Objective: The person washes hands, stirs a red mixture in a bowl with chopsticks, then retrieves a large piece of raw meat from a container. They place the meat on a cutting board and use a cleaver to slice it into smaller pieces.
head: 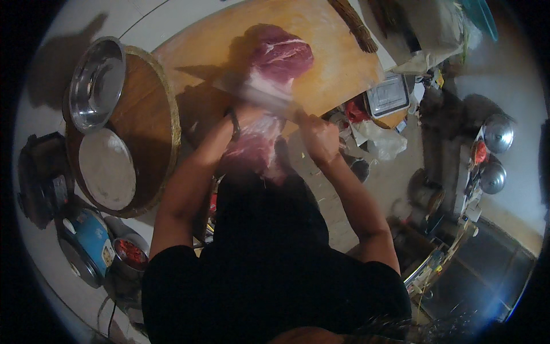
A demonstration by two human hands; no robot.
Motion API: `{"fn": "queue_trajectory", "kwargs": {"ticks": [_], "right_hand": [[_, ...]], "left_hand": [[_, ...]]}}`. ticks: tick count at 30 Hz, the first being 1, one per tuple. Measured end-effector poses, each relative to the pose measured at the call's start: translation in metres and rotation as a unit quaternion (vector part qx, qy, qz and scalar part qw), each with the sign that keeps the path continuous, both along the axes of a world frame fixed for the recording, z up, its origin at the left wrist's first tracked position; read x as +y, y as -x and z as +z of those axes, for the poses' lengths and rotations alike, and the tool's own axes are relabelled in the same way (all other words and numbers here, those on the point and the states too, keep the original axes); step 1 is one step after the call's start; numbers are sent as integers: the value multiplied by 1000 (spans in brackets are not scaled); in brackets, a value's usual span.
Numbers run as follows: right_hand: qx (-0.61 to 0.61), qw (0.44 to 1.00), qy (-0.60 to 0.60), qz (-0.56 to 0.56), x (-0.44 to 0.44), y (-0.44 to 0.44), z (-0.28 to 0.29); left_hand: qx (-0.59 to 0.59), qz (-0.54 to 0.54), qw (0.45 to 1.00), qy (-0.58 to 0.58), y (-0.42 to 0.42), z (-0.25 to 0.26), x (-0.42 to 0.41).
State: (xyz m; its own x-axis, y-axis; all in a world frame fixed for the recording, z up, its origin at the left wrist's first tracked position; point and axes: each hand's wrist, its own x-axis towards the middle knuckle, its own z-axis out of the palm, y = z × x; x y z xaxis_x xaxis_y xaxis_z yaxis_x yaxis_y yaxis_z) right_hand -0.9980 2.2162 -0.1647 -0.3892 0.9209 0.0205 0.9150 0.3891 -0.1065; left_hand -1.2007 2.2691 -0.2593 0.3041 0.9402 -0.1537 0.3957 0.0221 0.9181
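A long slab of raw meat (279,56) lies across the orange-brown tabletop (339,77). Its lower end (249,152) comes down over the near edge, in front of my dark clothing. My right hand (320,136) grips the handle end of a knife (266,99), whose broad blade is blurred and lies across the pale middle of the meat. My left hand (251,117), with a dark band at the wrist, holds the meat just on the near side of the blade. Blade and blur partly hide its fingers.
At left, a steel bowl (96,86) and a pale round plate (107,170) sit on a round wooden board (148,116). A bundle of twigs (354,28) lies at the table's far right. Plastic bags (382,139) and a clear-topped tray (389,95) crowd the right side.
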Motion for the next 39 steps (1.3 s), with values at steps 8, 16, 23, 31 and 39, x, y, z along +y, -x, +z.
{"fn": "queue_trajectory", "kwargs": {"ticks": [8, 16, 23, 31, 39], "right_hand": [[-11, 1000, 15, -25, -14, -7, -7], [-6, 999, 6, -37, -12, 9, -6], [-19, 999, 21, -26, -7, 8, -17], [2, 1000, -14, -16, 11, 15, -21], [-7, 998, 58, -35, 19, 4, -11]], "left_hand": [[-73, -17, 987, 142, 18, -12, -6], [77, -62, 992, 73, 8, 27, -14], [-136, 75, 983, 98, 25, 3, -20], [62, -39, 994, 80, 15, 32, -24], [-135, 70, 983, 102, 29, 53, -25]]}}
